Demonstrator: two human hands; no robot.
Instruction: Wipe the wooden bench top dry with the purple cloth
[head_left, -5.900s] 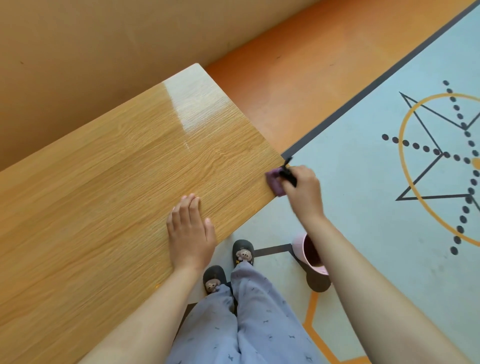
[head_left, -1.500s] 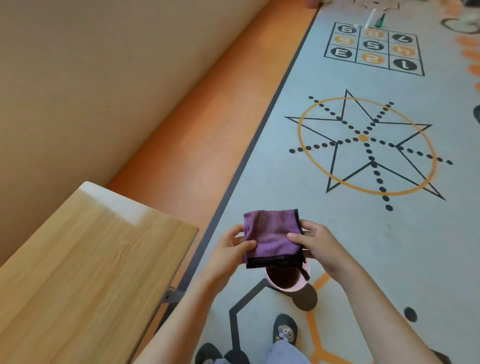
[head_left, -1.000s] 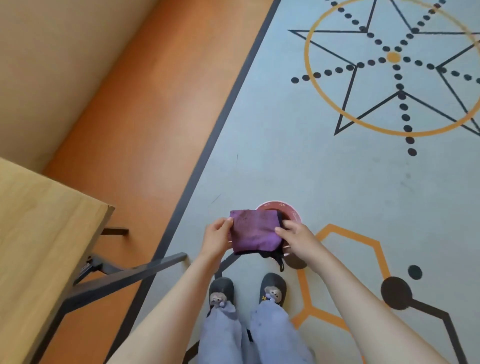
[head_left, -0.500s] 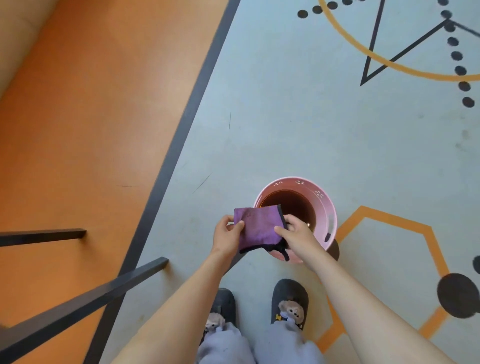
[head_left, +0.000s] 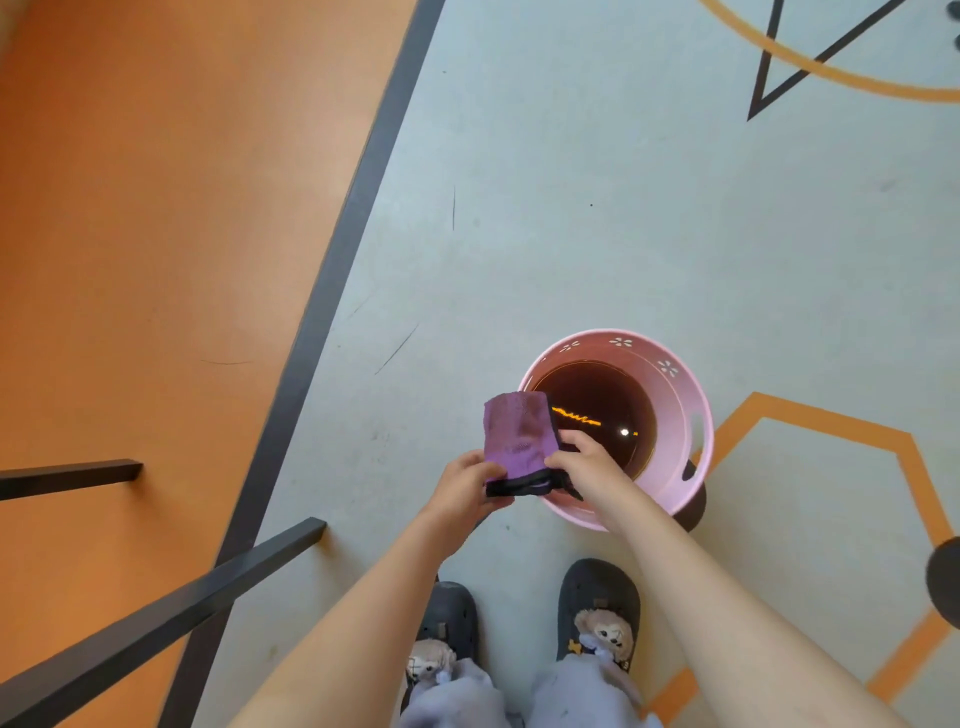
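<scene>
Beside the pink bucket (head_left: 680, 415) with white flower marks, the purple cloth (head_left: 517, 436) has a black edge; the floor (head_left: 571, 208) is pale grey-blue, orange-lined.

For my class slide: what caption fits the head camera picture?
Both hands, left and right, hold a folded purple cloth over a pink bucket.

I am standing on a pale grey-blue floor (head_left: 571, 208) painted with orange and black lines, my slippers (head_left: 597, 608) planted on it. A pink bucket (head_left: 680, 415) is sitting on it just ahead of them.
</scene>
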